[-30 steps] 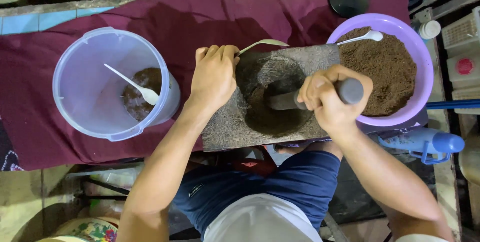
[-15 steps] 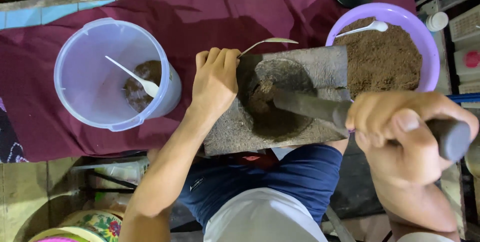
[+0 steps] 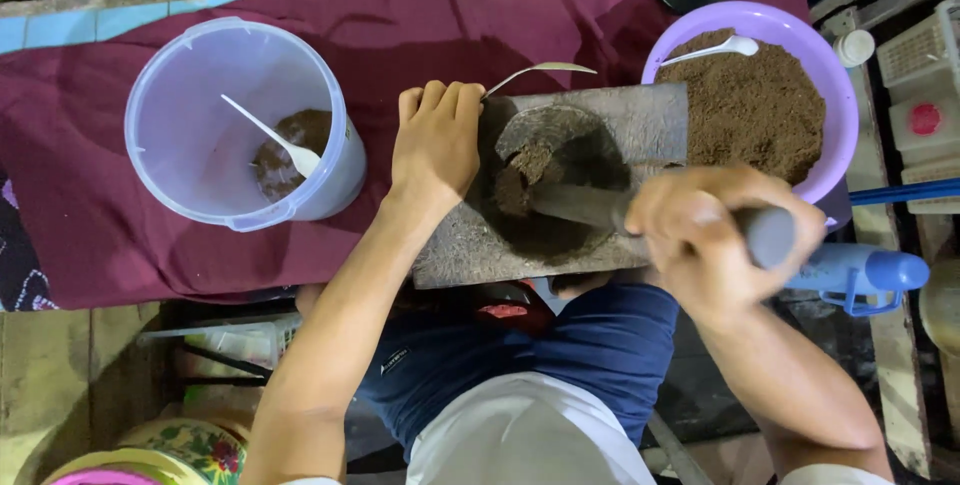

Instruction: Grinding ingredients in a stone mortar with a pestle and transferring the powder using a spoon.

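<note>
Head view: one stone mortar (image 3: 640, 125), one pestle (image 3: 590, 207), two containers, three spoons. Right hand (image 3: 715, 245) clenched round the pestle, its tip down in the bowl's dark paste. Left hand (image 3: 437, 140) flat on the mortar's left edge, fingers loose, touching a metal spoon (image 3: 540, 72). Clear tub (image 3: 190, 185) left, white spoon inside; purple bowl (image 3: 840, 95) of brown powder right. Surface covered with maroon cloth (image 3: 420, 15). Blue bottle (image 3: 860, 270) near the right hand.

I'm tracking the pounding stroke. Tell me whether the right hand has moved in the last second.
Yes. The right hand has pulled back off the stone mortar toward the body, gripping the pestle.
</note>
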